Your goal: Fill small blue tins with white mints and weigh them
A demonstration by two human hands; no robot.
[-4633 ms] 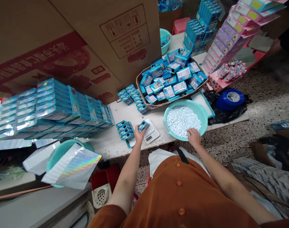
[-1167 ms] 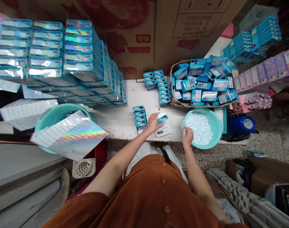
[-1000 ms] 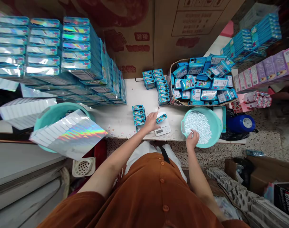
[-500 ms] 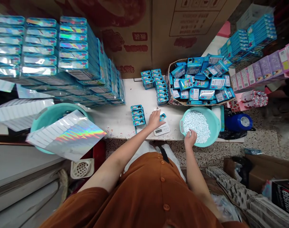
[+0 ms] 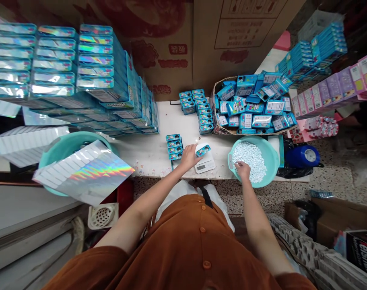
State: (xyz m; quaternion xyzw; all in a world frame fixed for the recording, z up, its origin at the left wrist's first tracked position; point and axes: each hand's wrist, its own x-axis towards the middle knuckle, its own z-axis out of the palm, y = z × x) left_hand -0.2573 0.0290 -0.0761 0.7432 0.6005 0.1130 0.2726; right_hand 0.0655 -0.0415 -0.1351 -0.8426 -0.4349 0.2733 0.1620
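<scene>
On the white table a small digital scale (image 5: 205,164) carries one blue candy tin (image 5: 203,150), its round opening dark. Just left of that tin is my left hand (image 5: 189,157), open, fingers loosely extended and apparently off the tin. My right hand (image 5: 243,170) is over the left part of a turquoise basin (image 5: 273,171) full of small white candies (image 5: 252,157). Its fingers are drawn together at the candies; what is between them is too small to make out. A short row of blue tins (image 5: 174,147) stands left of my left hand.
Behind the scale stand more upright tins (image 5: 205,119). A cardboard box (image 5: 213,108) heaped with blue tins is beside them. Wrapped tin stacks (image 5: 102,72) rise at left, above another turquoise basin (image 5: 47,161) with a shiny sheet (image 5: 89,173) across it. A large carton (image 5: 198,56) closes off the back.
My left hand has drawn back leftward from the tin on the scale, leaving it in plain view. My right hand has shifted slightly right at the candies, its fingers now turned left.
</scene>
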